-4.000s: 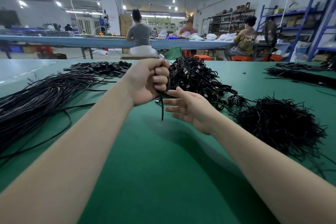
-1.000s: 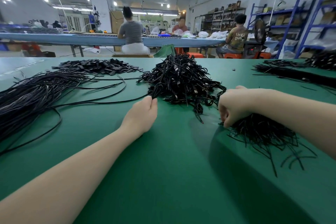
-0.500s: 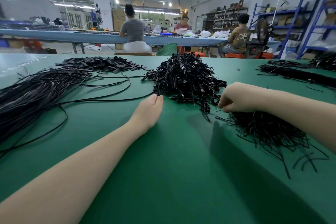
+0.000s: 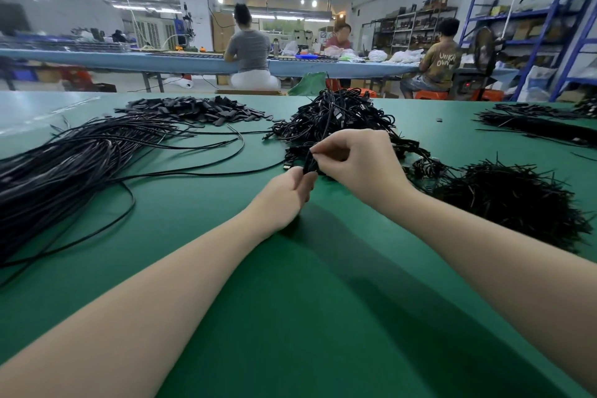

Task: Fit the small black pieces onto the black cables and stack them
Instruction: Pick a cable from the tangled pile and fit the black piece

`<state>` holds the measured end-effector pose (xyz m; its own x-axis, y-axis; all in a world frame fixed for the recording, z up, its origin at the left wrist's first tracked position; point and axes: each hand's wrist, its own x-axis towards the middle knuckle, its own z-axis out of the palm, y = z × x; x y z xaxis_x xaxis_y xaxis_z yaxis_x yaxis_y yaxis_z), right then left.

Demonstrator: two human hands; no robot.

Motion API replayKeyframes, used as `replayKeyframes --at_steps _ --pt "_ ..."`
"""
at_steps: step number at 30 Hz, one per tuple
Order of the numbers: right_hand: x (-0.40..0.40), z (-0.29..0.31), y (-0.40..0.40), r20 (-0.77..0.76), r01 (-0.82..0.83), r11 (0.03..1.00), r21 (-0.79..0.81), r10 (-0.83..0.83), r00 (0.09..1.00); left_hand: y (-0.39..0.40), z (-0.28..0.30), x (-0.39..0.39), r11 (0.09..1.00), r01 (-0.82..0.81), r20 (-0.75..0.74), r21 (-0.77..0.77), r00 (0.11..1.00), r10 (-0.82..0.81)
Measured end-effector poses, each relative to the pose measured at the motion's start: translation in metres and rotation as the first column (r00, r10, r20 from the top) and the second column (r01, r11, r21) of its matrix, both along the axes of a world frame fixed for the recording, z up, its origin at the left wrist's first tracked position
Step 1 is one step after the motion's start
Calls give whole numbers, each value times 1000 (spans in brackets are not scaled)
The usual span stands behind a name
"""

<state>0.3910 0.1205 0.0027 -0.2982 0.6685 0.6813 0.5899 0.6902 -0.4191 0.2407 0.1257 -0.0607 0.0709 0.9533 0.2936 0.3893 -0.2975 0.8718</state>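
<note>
— How are our hands set?
— Our right hand (image 4: 358, 165) pinches a small black piece (image 4: 310, 162); our left hand (image 4: 287, 194) grips its lower end, above the green table (image 4: 323, 317).
— Around us?
— The cable stack (image 4: 336, 119) lies just behind; loose cables (image 4: 80, 161) lie left.

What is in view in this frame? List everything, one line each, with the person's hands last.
table: one, green top, fills the foreground.
long cables: one large bundle, black, left side of the table.
flat pieces: one pile, black, far left-centre.
tangled cables: one heap, black, centre, behind the hands.
short thin pieces: one bristly pile, black, right.
more cables: one bundle, black, far right edge.
workers: three, seated at a blue bench behind.
shelves: blue racks, back right.
left hand: low at centre, holds a black piece from below.
right hand: above it, pinches the same piece.
</note>
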Motion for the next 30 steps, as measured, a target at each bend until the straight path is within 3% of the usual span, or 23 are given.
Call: replayKeyframes --at_steps 4,9,11,13,14,16,18,20,23,25,27,30 --pt "-6 -4 -4 15 -29 1000 -5 29 999 -5 0 3 987 -93 -275 133 953 127" --pt "-2 3 -12 198 -61 998 -7 61 978 -13 5 9 951 -219 -486 218 821 300" --pt "3 15 -13 458 -45 983 176 -42 888 -14 6 13 918 -223 -649 328 652 391" --pt "7 33 -9 662 -34 958 285 -171 730 -17 8 16 875 -108 -753 471 467 463" --pt "10 44 -6 718 -1 981 194 -141 682 -19 9 16 843 -12 -764 538 416 494" --pt "19 64 4 739 83 973 -214 106 665 -24 14 16 737 170 -733 654 384 562" --pt "32 75 16 660 132 856 -500 278 698 -28 17 17 640 282 -694 715 397 601" --pt "43 71 22 521 125 724 -679 354 777 -30 17 18 620 310 -688 721 426 587" --pt "47 41 28 -31 -173 410 -896 330 943 -32 18 20 741 141 -614 657 670 417" --pt "36 19 26 -378 -418 286 -863 184 907 -30 15 18 838 16 -444 546 854 273" --pt "16 -1 22 -579 -560 289 -776 25 815 -25 11 17 893 -98 -216 439 953 211" --pt "-16 -24 16 -737 -637 412 -651 -144 660 -14 9 13 948 -216 2 235 975 221"
